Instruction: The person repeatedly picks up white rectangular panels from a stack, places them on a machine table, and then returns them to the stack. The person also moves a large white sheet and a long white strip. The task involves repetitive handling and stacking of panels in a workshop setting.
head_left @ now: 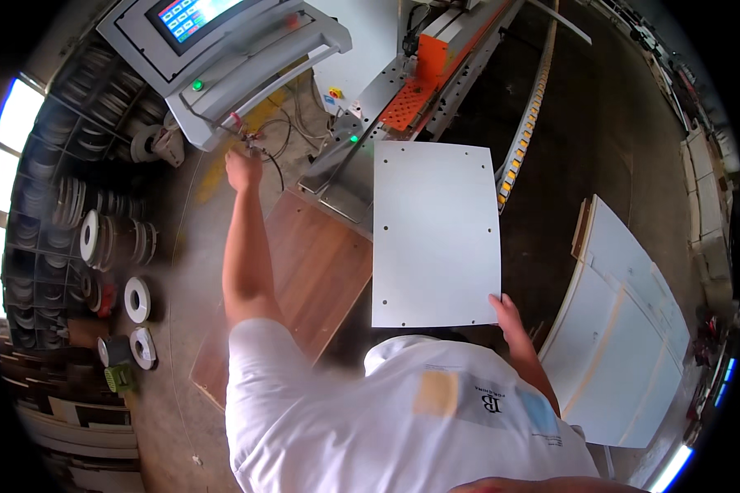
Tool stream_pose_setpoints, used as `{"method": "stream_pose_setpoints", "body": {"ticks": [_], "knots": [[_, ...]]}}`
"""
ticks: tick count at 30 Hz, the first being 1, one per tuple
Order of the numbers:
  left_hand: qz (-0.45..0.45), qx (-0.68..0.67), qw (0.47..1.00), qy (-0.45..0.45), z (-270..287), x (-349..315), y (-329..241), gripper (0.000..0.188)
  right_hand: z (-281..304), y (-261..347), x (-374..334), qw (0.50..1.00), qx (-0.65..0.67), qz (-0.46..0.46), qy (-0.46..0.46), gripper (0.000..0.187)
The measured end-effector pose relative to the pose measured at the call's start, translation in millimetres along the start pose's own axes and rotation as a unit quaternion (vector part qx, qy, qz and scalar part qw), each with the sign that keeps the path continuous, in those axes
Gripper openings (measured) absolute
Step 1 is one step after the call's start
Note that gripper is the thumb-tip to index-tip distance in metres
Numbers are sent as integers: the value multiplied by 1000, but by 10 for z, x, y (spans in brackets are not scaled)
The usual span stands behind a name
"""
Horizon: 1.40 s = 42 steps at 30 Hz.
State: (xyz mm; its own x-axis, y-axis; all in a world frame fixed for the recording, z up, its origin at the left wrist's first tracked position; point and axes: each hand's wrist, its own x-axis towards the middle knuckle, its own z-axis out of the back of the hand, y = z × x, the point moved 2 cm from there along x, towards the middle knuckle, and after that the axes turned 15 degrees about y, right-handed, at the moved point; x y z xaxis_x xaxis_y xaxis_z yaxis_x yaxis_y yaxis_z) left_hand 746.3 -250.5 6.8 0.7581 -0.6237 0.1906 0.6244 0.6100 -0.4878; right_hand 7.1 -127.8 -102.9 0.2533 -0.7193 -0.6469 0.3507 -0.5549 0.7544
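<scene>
The right hand (510, 319) holds the white panel (436, 234) at its four o'clock corner, thumb on top; the panel sits just off centre, toward three o'clock, dark holes along its sides. At ten o'clock the left hand (244, 168) is at cables (281, 140) below the console (259, 78); I cannot tell whether it grips anything. The machine (423, 78) stands at one o'clock.

2 gaps flanked the white panel (436, 234): 1 between its right edge and the white sheets (625, 341), 1 over the brown board (316, 267) between its left edge and the left forearm (249, 246), while the machine (432, 70) blocked passage at its top edge.
</scene>
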Motion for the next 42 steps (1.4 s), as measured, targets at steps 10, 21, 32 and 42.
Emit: {"method": "stream_pose_setpoints", "body": {"ticks": [10, 21, 32, 42], "knots": [[-164, -86, 979, -89, 484, -159, -89, 30, -33, 151, -102, 999, 3, -36, 19, 40], [-150, 232, 876, 396, 618, -1337, -78, 46, -18, 171, -77, 998, -40, -46, 30, 36], [-109, 255, 803, 527, 1403, -2109, 336, 47, -50, 132, -53, 998, -37, -19, 44, 38], [-120, 248, 800, 533, 1615, -2747, 382, 53, -35, 186, -80, 998, -28, -3, 48, 40]]}}
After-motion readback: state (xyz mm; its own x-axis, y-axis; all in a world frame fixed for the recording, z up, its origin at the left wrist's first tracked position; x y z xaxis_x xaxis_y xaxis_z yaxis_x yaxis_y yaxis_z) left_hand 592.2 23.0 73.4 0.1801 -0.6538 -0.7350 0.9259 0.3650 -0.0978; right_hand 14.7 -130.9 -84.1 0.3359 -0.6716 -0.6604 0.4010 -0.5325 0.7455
